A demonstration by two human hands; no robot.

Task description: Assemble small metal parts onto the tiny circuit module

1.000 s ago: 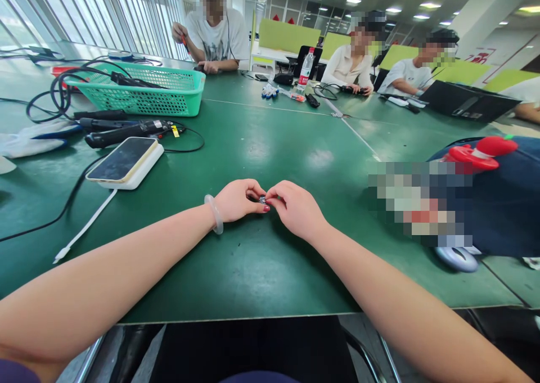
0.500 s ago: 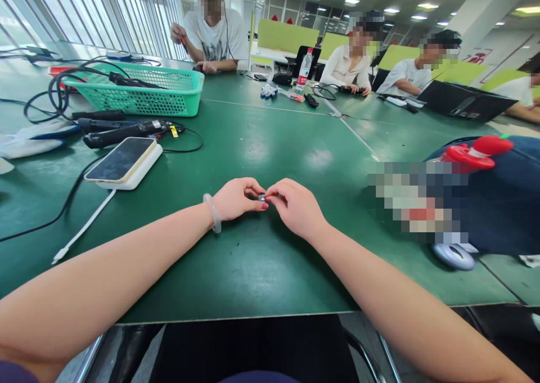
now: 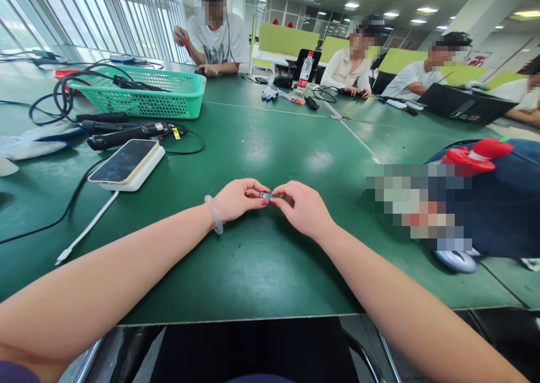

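Note:
Just above the green table [image 3: 253, 270], a small shiny silver-and-dark piece [image 3: 266, 196] is held between my two hands; it is too small to name. My left hand [image 3: 241, 198], with a pale bangle on its wrist, pinches the left end between thumb and fingers. On the other side, my right hand [image 3: 301, 206] is closed with its thumb and index fingertips at the piece's right end. The fingertips partly cover the piece.
To the left lie a phone [image 3: 124, 161] on a white block, black handheld devices [image 3: 126, 135] and a green basket [image 3: 143, 103] with cables. At right are a dark bag [image 3: 502, 203] and a pale ring-shaped object [image 3: 458, 261]. Several people sit across the table.
My right hand has shifted slightly right, so more of the small shiny piece shows between the fingertips. My left hand keeps its pinch.

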